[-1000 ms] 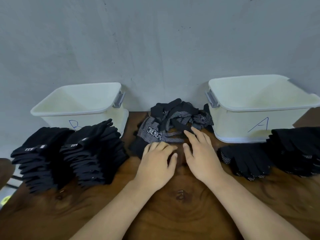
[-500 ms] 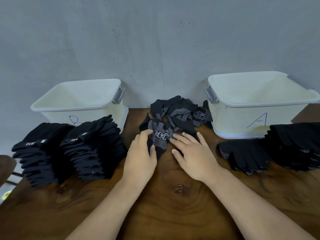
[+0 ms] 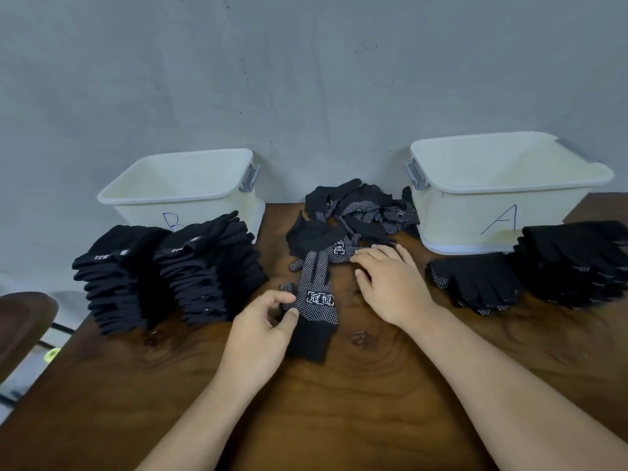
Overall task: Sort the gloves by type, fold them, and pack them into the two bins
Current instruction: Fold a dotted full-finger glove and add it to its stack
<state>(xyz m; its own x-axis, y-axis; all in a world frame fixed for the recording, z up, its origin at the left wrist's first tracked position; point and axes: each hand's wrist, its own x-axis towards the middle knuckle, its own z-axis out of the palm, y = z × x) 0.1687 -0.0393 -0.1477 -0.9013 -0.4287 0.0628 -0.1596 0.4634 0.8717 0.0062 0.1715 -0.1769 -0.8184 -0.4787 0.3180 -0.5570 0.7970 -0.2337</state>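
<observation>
The left hand (image 3: pixel 268 322) pinches the edge of a dotted glove (image 3: pixel 317 294), which lies flat on the surface (image 3: pixel 339 419) clear of the unsorted pile (image 3: pixel 353 212), likely for folding; the right hand (image 3: pixel 390 280), fingers straight, rests on the pile's near edge, probably steadying it; bin A (image 3: pixel 509 190), behind the dotted stack (image 3: pixel 475 283), seems its destination.

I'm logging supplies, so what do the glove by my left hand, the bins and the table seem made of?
Glove: black knit fabric, ribbed cuff, white dots probably rubbery. Bins: cream plastic, smooth moulded rims, slight sheen. Table: dark wood or wood veneer, glossy, visible grain and a knot.
</observation>
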